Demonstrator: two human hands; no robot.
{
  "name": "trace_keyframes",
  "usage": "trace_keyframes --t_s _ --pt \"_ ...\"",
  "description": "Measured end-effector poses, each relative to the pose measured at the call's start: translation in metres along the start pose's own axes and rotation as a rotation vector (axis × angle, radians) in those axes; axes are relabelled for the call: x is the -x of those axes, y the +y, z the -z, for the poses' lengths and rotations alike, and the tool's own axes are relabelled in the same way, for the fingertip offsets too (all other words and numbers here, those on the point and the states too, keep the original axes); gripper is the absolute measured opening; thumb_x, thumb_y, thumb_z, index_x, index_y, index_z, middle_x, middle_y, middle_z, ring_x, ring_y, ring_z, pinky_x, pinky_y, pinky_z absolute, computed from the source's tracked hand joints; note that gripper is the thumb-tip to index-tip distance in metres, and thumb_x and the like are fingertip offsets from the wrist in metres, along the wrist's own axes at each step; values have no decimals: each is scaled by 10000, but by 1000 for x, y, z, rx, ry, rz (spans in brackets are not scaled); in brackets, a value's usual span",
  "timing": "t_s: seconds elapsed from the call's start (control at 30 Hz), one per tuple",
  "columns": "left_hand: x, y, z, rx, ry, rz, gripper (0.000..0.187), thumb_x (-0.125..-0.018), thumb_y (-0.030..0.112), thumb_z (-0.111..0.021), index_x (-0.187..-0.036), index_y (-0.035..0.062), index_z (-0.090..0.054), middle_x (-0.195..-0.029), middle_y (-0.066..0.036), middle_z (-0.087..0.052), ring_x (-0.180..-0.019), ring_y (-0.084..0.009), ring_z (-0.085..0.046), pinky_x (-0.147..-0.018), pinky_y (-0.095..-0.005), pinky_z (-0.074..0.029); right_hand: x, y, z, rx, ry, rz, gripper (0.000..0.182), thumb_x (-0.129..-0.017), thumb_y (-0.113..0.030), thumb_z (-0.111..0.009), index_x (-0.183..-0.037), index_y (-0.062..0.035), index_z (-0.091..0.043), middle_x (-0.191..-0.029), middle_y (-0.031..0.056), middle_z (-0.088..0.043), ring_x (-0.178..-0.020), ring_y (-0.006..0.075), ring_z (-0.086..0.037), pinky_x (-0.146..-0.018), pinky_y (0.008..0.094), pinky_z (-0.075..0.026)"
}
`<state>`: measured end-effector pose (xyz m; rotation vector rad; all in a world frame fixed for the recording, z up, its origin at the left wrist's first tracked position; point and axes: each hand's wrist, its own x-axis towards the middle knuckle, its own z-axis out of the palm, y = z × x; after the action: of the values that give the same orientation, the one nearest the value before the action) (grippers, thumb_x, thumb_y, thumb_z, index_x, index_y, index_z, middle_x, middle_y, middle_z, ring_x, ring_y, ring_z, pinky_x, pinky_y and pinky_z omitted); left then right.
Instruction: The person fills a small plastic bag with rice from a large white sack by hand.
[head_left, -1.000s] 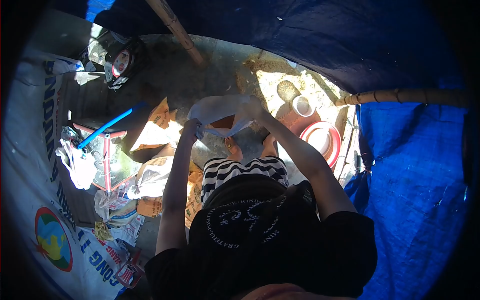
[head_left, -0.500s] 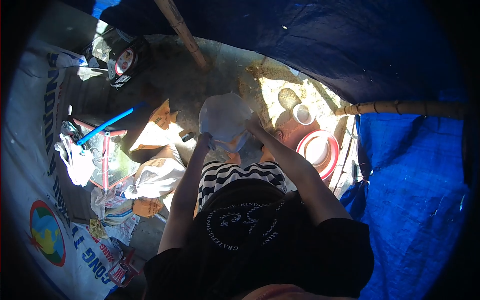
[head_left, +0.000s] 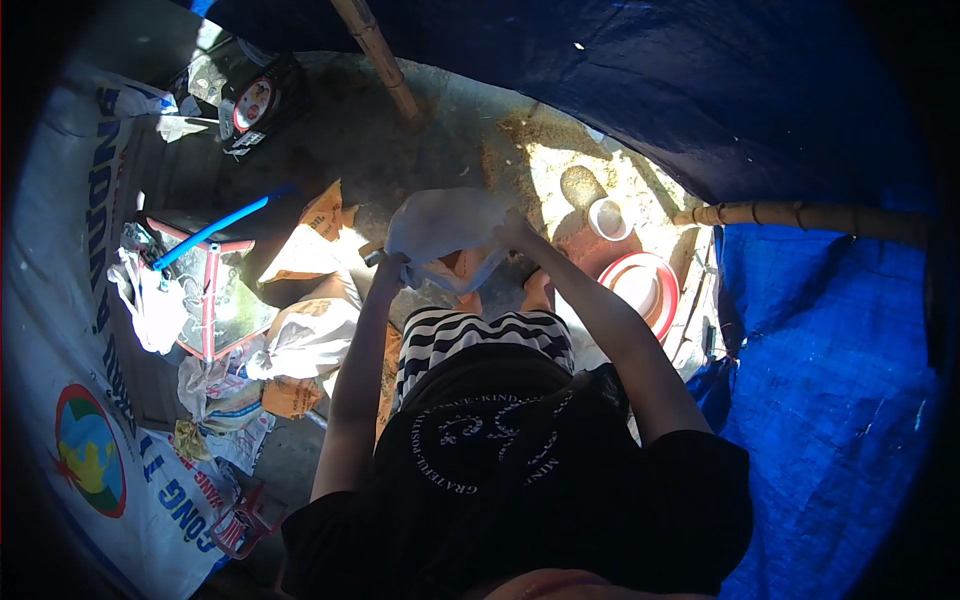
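A whitish, translucent plastic bag [head_left: 432,222] is stretched between my two hands in front of my striped shorts. My left hand [head_left: 394,270] grips the bag's near left edge, fingers closed on the plastic. On the opposite side, my right hand [head_left: 514,234] is closed on its right edge; shadow hides some of those fingers. The bag's near edge gapes, and the floor and part of my foot show below it. What the bag contains, if anything, cannot be seen.
Orange-and-white sacks [head_left: 310,335] lie to the left beside a red-edged panel [head_left: 210,300] and a blue rod [head_left: 225,220]. At right stand a white bowl [head_left: 609,219] and a red-rimmed basin [head_left: 668,300] near scattered grain [head_left: 550,170]. Blue tarp [head_left: 820,380] hangs on the right.
My hands have spread slightly apart, and the bag has opened wider at its near edge. My left hand has shifted a little left and up. The view has tilted slightly.
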<state>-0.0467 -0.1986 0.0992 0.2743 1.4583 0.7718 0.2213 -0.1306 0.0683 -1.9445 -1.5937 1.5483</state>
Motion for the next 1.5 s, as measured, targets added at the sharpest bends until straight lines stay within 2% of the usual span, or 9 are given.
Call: trace_keyframes --t_s 0.27,0.43,0.6,0.67,0.77,1.0,1.17,1.23,1.5 --pt "15 35 -9 -154 39 3 229 -646 105 -480 -829 -33 -473 -715 -96 -492 -605 -168 -502 -509 -264 -412 17 -65 36 35 111 179 480 -645 -193 -549 -1051 31 -423 -950 205 -533 -828 313 -555 -699 351 -442" --pt "59 52 -10 26 41 -108 309 -641 123 -503 -897 -46 -458 -751 -105 -490 -645 -192 -496 -560 -293 -419 69 -117 72 -186 -63 146 394 -663 -181 -499 -1009 -6 -435 -643 89 -514 -497 151 -509 -415 267 -394" --pt "-21 -28 9 -86 58 83 384 -664 118 -505 -995 -62 -433 -875 -133 -512 -767 -191 -530 -670 -284 -437 14 -8 -1 -305 5 -37 397 -652 -165 -531 -1000 1 -434 -664 103 -519 -512 163 -509 -420 277 -399" --pt "-58 -32 14 -197 24 48 365 -667 125 -501 -974 -68 -455 -849 -134 -523 -757 -192 -536 -648 -281 -439 -21 50 -31 141 104 -125 391 -652 -157 -548 -991 4 -436 -711 124 -527 -604 196 -525 -501 300 -426" --pt "-87 -36 26 -347 -3 13 345 -672 136 -495 -942 -78 -490 -811 -137 -541 -743 -193 -546 -614 -277 -440 -26 5 -12 -21 240 252 383 -660 -147 -550 -998 -3 -440 -751 124 -532 -688 226 -526 -578 319 -432" --pt "63 87 -21 -230 58 -184 397 -677 172 -483 -973 -92 -491 -846 -163 -562 -743 -233 -562 -664 -300 -436 57 -120 97 -192 -210 112 407 -656 -182 -536 -997 18 -439 -682 97 -529 -491 143 -510 -401 261 -402" --pt "-1 15 -12 -680 101 -35 439 -666 219 -482 -955 -112 -480 -830 -203 -548 -760 -231 -552 -679 -309 -429 15 -39 43 -34 -132 30 499 -650 -197 -573 -1059 29 -396 -868 159 -529 -720 211 -551 -549 307 -447" --pt "-147 -141 71 -857 255 -346 422 -673 287 -482 -915 -57 -523 -758 -148 -567 -664 -207 -546 -602 -288 -420 -13 24 4 66 -49 -52 528 -642 -198 -586 -1070 36 -385 -930 179 -523 -812 244 -552 -623 332 -455" --pt "36 60 -19 -399 234 -257 349 -667 201 -477 -844 -95 -530 -688 -144 -550 -595 -203 -538 -526 -296 -411 43 -94 70 -124 119 123 430 -628 -164 -558 -1001 14 -438 -918 185 -535 -848 256 -544 -703 354 -429"
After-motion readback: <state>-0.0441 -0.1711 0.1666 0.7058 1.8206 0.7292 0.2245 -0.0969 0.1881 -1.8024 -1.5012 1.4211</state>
